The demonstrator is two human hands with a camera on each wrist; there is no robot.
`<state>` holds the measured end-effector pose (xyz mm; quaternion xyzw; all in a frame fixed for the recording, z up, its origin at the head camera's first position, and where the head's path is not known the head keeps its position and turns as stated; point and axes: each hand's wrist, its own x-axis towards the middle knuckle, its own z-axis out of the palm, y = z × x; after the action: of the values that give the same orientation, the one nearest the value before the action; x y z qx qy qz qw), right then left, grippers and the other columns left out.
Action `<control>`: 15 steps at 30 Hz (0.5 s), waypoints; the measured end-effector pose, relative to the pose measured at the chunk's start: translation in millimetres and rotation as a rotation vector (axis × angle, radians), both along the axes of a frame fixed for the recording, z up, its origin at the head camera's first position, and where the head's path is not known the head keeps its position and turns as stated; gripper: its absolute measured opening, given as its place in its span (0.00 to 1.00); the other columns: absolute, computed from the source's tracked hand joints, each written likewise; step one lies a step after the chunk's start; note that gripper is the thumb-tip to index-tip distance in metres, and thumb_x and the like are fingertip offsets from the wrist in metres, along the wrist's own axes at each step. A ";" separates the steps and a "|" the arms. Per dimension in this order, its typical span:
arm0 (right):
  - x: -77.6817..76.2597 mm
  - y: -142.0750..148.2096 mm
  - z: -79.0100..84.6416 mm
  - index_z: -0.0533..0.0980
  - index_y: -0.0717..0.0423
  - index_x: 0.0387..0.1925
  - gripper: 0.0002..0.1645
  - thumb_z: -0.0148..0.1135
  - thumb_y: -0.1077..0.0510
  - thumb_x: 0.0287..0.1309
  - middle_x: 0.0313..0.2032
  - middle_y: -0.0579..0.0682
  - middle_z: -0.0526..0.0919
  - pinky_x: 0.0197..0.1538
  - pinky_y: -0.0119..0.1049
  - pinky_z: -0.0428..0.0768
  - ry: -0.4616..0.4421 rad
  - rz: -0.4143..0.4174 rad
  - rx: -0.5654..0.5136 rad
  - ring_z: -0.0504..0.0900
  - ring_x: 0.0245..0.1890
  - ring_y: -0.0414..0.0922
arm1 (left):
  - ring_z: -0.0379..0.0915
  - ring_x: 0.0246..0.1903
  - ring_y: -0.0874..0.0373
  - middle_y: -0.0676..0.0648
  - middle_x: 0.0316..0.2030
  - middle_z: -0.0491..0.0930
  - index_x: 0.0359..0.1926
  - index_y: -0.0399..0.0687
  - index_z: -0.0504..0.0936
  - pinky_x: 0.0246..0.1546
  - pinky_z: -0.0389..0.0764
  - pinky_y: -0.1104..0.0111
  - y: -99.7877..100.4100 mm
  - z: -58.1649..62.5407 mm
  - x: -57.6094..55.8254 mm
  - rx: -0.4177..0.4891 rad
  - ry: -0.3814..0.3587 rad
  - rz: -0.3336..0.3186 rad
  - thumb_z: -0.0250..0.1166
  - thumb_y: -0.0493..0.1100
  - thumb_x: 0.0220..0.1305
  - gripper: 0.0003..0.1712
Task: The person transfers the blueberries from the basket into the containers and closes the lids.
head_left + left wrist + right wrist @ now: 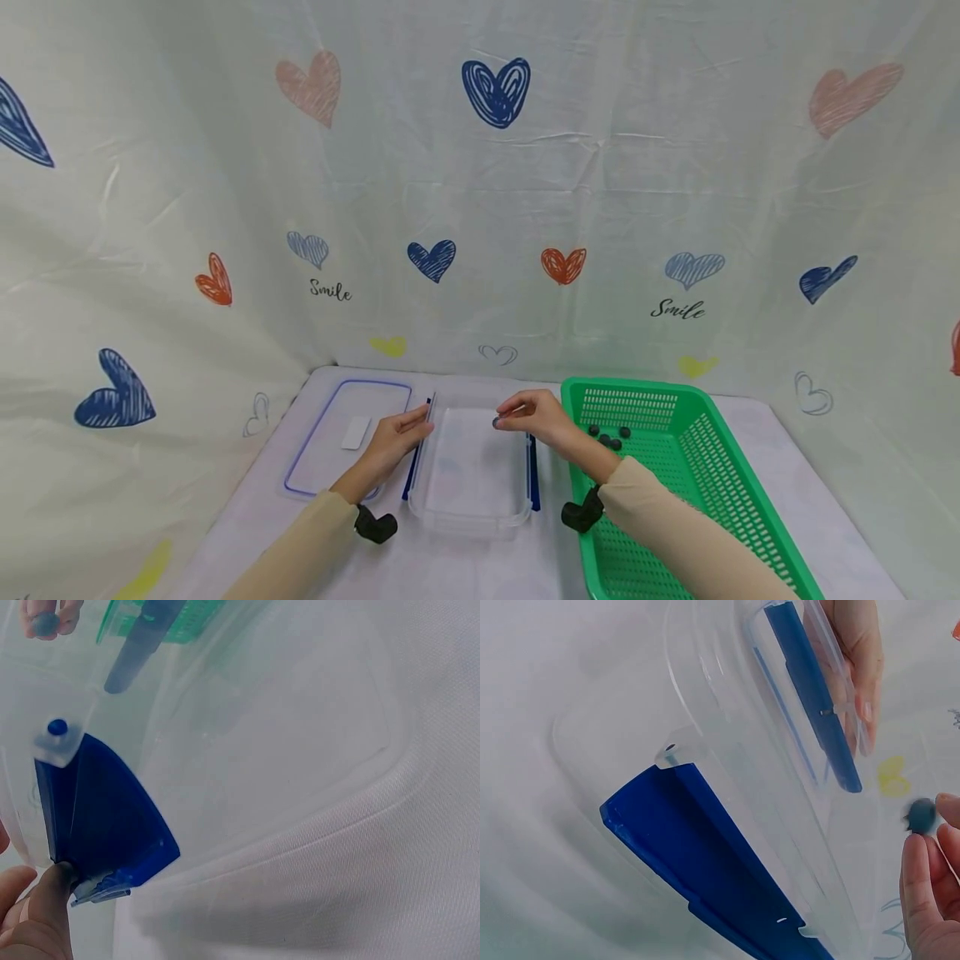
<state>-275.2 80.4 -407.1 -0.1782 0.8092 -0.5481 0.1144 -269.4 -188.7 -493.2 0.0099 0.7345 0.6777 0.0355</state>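
A clear plastic food container [472, 467] stands uncovered on the table, its blue side latches [705, 855] hanging down. My left hand [393, 442] holds the container's left side; in the left wrist view a fingertip touches the blue latch [105, 817] there. Between thumb and fingertips, my right hand [536, 412] pinches a small dark round blueberry [922, 816] above the container's far right part. Several similar dark blueberries [615, 444] lie in the green basket [675, 492] to the right, partly beside my right forearm.
Left of the container lies a clear lid [322, 450] with a blue seal, a small white rectangle [356, 432] on it. The green basket's raised rim borders the right side. Behind the table hangs a white curtain [480, 200] printed with hearts.
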 end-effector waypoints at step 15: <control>-21.6 10.7 -20.0 0.81 0.57 0.35 0.12 0.71 0.56 0.47 0.36 0.50 0.82 0.44 0.41 0.79 0.007 -0.056 -0.026 0.81 0.35 0.45 | 0.60 0.61 0.50 0.40 0.62 0.63 0.63 0.36 0.65 0.56 0.67 0.63 0.0 -2.8 -2.2 -0.001 -0.010 0.008 0.63 0.41 0.60 0.32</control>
<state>-296.8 91.1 -427.2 -0.1586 0.8072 -0.5608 0.0939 -271.6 -188.6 -496.0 0.0034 0.7347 0.6774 0.0365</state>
